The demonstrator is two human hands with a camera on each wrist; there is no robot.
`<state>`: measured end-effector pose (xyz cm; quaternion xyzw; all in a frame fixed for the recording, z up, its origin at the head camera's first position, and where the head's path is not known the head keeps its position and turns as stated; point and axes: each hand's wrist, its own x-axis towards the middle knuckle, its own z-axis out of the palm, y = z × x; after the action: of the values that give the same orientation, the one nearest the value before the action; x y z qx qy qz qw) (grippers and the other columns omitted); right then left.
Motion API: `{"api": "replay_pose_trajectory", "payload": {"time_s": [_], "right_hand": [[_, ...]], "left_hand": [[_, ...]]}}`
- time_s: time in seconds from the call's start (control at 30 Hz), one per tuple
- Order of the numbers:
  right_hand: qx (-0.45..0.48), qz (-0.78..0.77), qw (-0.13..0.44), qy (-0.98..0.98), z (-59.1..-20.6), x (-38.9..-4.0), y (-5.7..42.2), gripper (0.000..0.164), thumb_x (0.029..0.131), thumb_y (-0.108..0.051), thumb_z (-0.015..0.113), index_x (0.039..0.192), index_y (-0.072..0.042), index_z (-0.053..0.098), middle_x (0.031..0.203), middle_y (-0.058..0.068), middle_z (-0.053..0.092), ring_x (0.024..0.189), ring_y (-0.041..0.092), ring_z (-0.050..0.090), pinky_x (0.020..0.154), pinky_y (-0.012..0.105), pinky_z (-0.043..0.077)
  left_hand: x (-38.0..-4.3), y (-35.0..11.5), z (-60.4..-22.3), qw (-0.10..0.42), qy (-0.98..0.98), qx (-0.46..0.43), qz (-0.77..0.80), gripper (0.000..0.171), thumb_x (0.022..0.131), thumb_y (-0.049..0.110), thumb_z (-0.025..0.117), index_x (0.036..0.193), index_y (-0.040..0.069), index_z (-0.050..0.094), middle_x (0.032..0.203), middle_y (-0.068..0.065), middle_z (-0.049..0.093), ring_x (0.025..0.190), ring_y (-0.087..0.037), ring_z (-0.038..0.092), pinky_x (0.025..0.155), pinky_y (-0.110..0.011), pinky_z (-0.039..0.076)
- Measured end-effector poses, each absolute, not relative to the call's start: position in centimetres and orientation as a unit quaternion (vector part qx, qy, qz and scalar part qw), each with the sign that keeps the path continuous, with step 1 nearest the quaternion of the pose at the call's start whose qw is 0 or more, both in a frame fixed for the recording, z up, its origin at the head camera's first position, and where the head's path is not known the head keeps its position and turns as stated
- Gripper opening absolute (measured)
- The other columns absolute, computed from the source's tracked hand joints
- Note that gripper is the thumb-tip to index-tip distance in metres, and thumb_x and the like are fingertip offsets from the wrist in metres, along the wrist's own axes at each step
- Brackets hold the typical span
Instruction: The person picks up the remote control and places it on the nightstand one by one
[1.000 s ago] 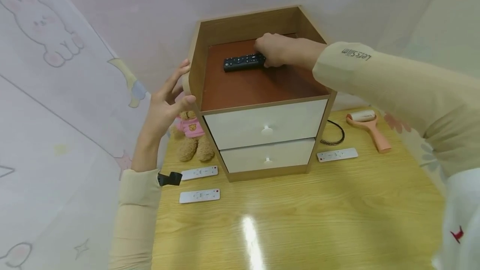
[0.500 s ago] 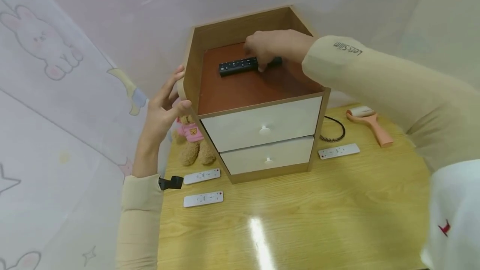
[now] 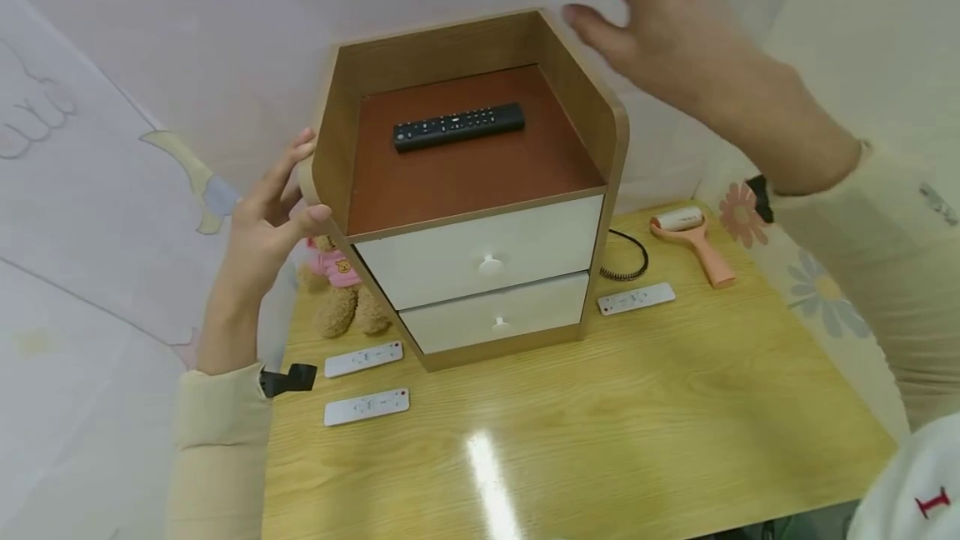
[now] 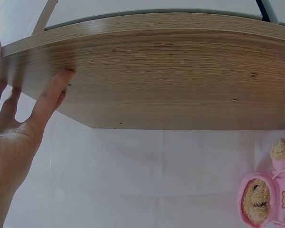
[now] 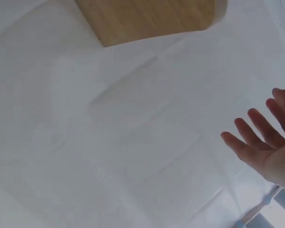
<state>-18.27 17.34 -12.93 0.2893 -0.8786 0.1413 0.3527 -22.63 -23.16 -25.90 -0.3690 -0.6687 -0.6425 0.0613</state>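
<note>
A black remote control (image 3: pixel 459 126) lies on the brown top shelf of a small wooden cabinet (image 3: pixel 477 227) with two white drawers, both pushed in. My left hand (image 3: pixel 258 227) rests against the cabinet's left side panel, fingers spread; the left wrist view shows the hand (image 4: pixel 26 123) with fingertips on the wood. My right hand (image 3: pixel 660 15) is raised above and right of the cabinet, holding nothing. Its fingers are parted and loosely bent, and the right wrist view shows that hand (image 5: pixel 268 137) apart from the cabinet.
Two white remotes, a nearer one (image 3: pixel 367 407) and a farther one (image 3: pixel 363 359), lie left of the cabinet by a teddy bear (image 3: pixel 337 273) in pink. To the right are another white remote (image 3: pixel 636 298), a black coiled hair band (image 3: pixel 626 257) and an orange-handled lint roller (image 3: pixel 697 244).
My right hand has let go of the black remote and lifted up and to the right, leaving it on the shelf. The left hand keeps its place on the side panel. The head view has shifted.
</note>
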Motion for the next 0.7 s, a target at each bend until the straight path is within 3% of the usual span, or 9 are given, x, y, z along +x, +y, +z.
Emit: {"api": "replay_pose_trajectory", "payload": {"time_s": [0.13,0.27,0.3,0.4,0.47,0.53,0.63,0.7], "right_hand": [[0.221,0.209,0.415,-0.858,-16.9,-16.4,22.6,0.025,0.093,-0.003,0.061,0.115,-0.002,0.07,0.124,0.009,0.065,0.121,0.021,0.055,0.103,0.022,0.038],[0.135,0.255,0.364,-0.886,-23.9,-15.8,27.8,0.03,0.091,-0.002,0.064,0.119,-0.007,0.069,0.126,0.007,0.064,0.119,0.023,0.057,0.097,0.009,0.034],[0.122,0.252,0.342,-0.897,-26.0,-15.8,28.9,0.031,0.091,-0.002,0.064,0.122,-0.007,0.067,0.127,0.009,0.063,0.117,0.026,0.058,0.094,0.009,0.035],[0.106,0.24,0.281,-0.923,-32.0,-15.9,31.3,0.035,0.089,0.0,0.066,0.124,-0.005,0.064,0.127,0.017,0.061,0.087,0.034,0.066,0.074,0.02,0.047],[0.11,0.229,0.255,-0.933,-35.8,-16.1,32.2,0.037,0.086,0.003,0.068,0.122,-0.002,0.065,0.122,0.022,0.062,0.057,0.028,0.058,0.053,0.026,0.043],[0.132,0.226,0.236,-0.936,-39.5,-16.7,32.7,0.038,0.081,0.007,0.071,0.118,0.001,0.065,0.113,0.025,0.065,0.045,0.019,0.046,0.043,0.029,0.037],[0.152,0.23,0.182,-0.944,-44.6,-17.5,33.1,0.039,0.079,0.007,0.073,0.116,0.005,0.065,0.112,0.028,0.064,0.042,0.011,0.038,0.041,0.027,0.035],[0.155,0.233,0.12,-0.952,-47.6,-17.9,33.2,0.04,0.08,0.007,0.072,0.119,0.007,0.063,0.116,0.03,0.061,0.051,0.015,0.051,0.05,0.03,0.045]], "left_hand": [[-22.8,-23.3,-26.4,0.065,-0.667,-0.38,-0.637,0.062,0.086,-0.008,0.066,0.143,0.005,0.045,0.156,-0.01,0.029,0.136,-0.037,0.037,0.076,-0.024,0.056],[-22.6,-22.8,-26.7,0.069,-0.663,-0.391,-0.635,0.061,0.087,-0.005,0.067,0.142,0.004,0.045,0.156,-0.011,0.029,0.136,-0.038,0.037,0.082,-0.024,0.054],[-22.5,-22.6,-26.7,0.069,-0.662,-0.393,-0.634,0.06,0.087,-0.004,0.067,0.142,0.004,0.045,0.156,-0.012,0.029,0.136,-0.038,0.036,0.083,-0.024,0.053],[-22.1,-22.4,-26.6,0.069,-0.661,-0.395,-0.634,0.06,0.087,-0.004,0.067,0.142,0.004,0.045,0.156,-0.012,0.029,0.136,-0.039,0.035,0.084,-0.024,0.053],[-22.0,-22.3,-26.6,0.068,-0.662,-0.393,-0.635,0.06,0.087,-0.003,0.067,0.143,0.004,0.045,0.156,-0.012,0.028,0.136,-0.039,0.035,0.083,-0.024,0.053],[-22.1,-22.5,-26.6,0.071,-0.663,-0.391,-0.634,0.061,0.087,-0.002,0.067,0.143,0.005,0.045,0.156,-0.012,0.029,0.137,-0.038,0.035,0.082,-0.024,0.053],[-22.6,-22.7,-26.7,0.079,-0.666,-0.391,-0.63,0.062,0.086,0.001,0.069,0.143,0.005,0.045,0.156,-0.012,0.029,0.136,-0.038,0.036,0.082,-0.024,0.053],[-22.8,-22.9,-26.8,0.083,-0.668,-0.391,-0.628,0.062,0.086,0.003,0.07,0.143,0.005,0.045,0.155,-0.011,0.03,0.135,-0.038,0.037,0.081,-0.024,0.053]]}}
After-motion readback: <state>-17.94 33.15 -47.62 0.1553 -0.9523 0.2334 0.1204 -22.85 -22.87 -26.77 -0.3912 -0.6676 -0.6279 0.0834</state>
